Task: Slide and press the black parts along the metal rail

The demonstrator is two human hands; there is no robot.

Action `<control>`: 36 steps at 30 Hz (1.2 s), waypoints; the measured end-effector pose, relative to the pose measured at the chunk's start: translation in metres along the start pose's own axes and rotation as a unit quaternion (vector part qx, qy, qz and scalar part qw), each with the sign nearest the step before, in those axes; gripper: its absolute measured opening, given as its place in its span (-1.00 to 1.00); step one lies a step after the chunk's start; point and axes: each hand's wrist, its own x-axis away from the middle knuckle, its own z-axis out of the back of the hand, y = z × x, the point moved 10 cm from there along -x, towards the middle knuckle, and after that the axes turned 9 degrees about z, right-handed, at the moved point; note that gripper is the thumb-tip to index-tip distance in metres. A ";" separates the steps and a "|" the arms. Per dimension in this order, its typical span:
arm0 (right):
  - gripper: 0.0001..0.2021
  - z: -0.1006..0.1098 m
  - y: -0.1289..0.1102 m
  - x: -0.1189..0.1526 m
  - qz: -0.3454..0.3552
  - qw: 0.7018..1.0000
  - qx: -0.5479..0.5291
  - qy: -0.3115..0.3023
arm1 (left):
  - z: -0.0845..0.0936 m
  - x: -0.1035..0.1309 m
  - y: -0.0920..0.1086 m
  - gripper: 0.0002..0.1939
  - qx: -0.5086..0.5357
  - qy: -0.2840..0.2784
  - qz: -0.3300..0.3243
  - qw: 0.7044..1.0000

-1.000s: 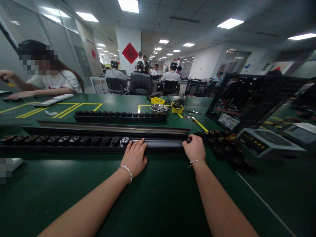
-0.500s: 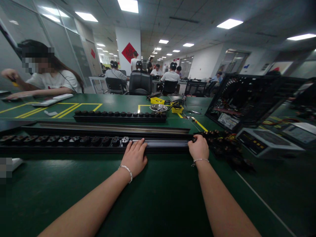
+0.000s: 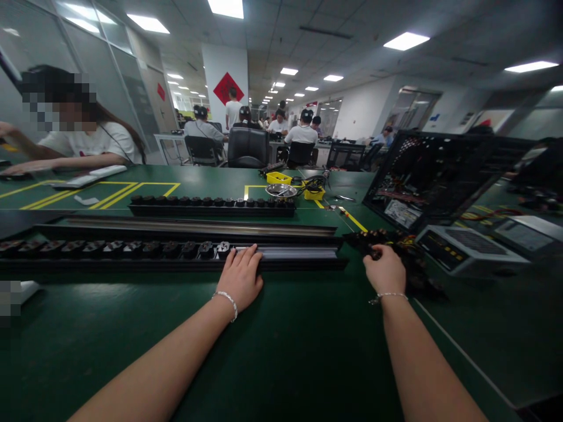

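Note:
A long black channel [image 3: 303, 264] lies across the green bench, with a row of black socket modules [image 3: 152, 249] set in its left part. The module at the row's right end [image 3: 223, 249] has a pale top. My left hand [image 3: 241, 275] lies flat over the channel beside that module, fingers stretched out and slightly apart. Past the channel's right end, my right hand [image 3: 387, 271] is closed, thumb and fingers curled round a small dark part [image 3: 376, 253] whose kind is unclear. It is at the near left edge of a pile of dark parts [image 3: 422, 278].
Behind lie a long metal-lined cover strip [image 3: 197, 226] and a second module row [image 3: 211, 208]. A metal dish [image 3: 281, 190] and yellow bins [image 3: 314, 192] stand farther back. An open computer case [image 3: 431, 176] and a power supply [image 3: 466, 249] are at right. A person [image 3: 105, 140] works at left.
My right hand has moved right, off the channel's right end to the pile of dark parts. My left hand stays on the channel. The view has shifted slightly.

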 end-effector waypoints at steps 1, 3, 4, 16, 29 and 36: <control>-0.64 0.001 0.007 0.004 -0.002 1.000 0.004 -0.020 | 0.000 0.000 0.000 -0.52 0.000 0.000 0.000 1.000; -0.64 0.003 0.022 0.013 -0.005 0.998 0.015 -0.054 | 0.000 0.000 0.000 -0.53 0.001 0.000 0.000 1.000; -0.63 0.006 0.030 0.018 -0.008 0.998 0.024 -0.062 | 0.001 0.000 0.000 -0.53 0.002 0.002 0.000 1.000; -0.60 0.008 0.072 0.038 -0.006 0.992 0.086 -0.087 | 0.000 -0.001 0.000 -0.52 -0.002 0.000 -0.001 1.000; -0.63 0.011 0.074 0.027 0.022 0.994 0.103 -0.008 | 0.001 0.000 0.000 -0.52 0.009 0.003 -0.003 1.000; -0.64 0.010 0.073 0.025 0.035 0.995 0.090 0.002 | 0.000 0.000 0.001 -0.52 0.003 0.004 -0.003 1.000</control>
